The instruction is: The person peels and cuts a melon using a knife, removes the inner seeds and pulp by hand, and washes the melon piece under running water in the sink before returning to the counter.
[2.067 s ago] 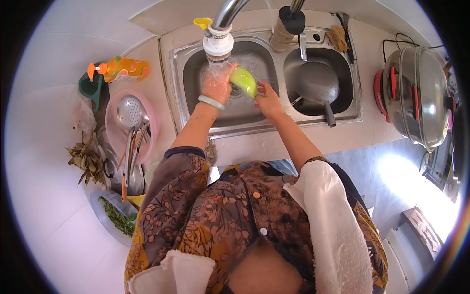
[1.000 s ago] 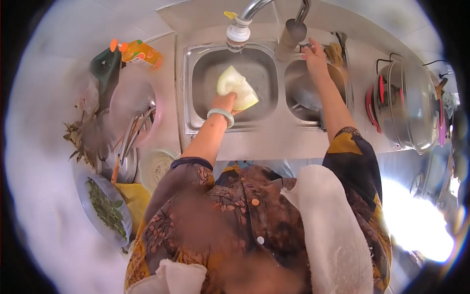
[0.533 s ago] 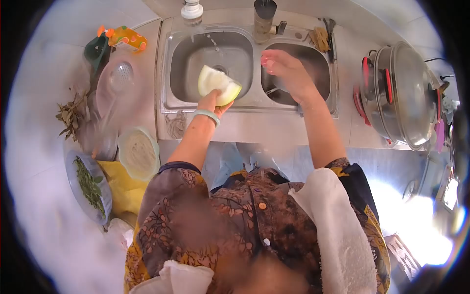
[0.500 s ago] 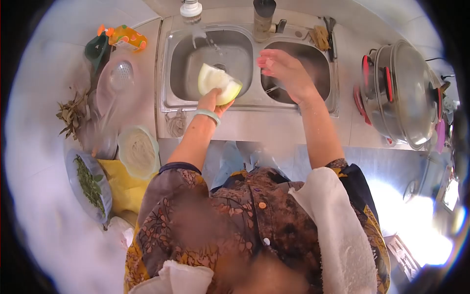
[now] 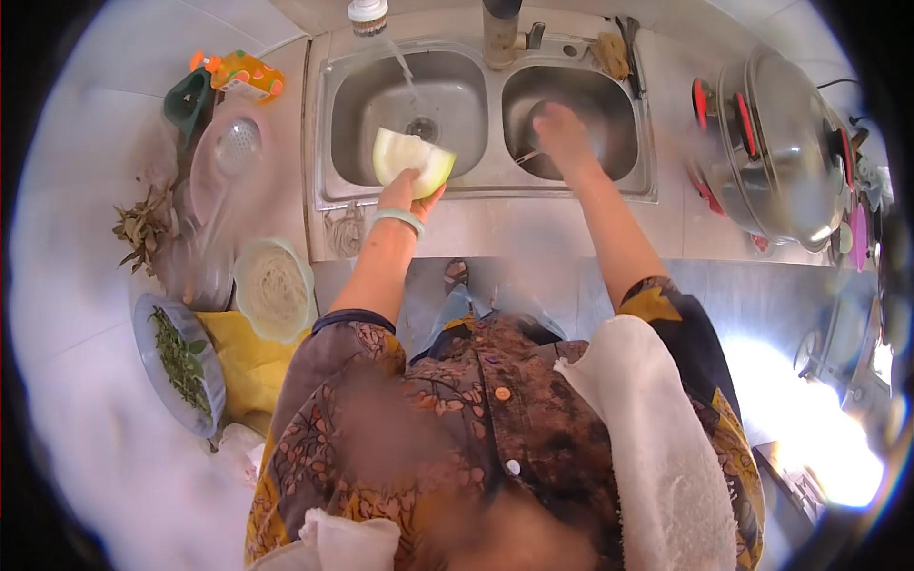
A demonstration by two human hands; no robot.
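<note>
My left hand [image 5: 409,193], with a pale bangle at the wrist, grips a wedge of melon [image 5: 416,160] with green rind and whitish flesh. The melon is over the near part of the left sink basin [image 5: 357,119]. A thin stream of water runs from the white faucet head [image 5: 367,13] into that basin. My right hand [image 5: 564,138] is over the right basin [image 5: 614,124], blurred by motion, so its fingers are unclear. Beneath it a pan and a thin utensil are partly visible.
A large lidded steamer [image 5: 790,147] stands at the right. To the left are an orange soap bottle [image 5: 249,76], a pink basin [image 5: 214,171] with a skimmer, a pale bowl [image 5: 273,290] and a bowl of green leaves [image 5: 181,366]. A brown cloth [image 5: 610,57] lies behind the right basin.
From the faucet lever, my right hand has come down over the right basin. My left hand first turned the melon flesh side up and has since drawn it toward the near rim. The water flow is thinner.
</note>
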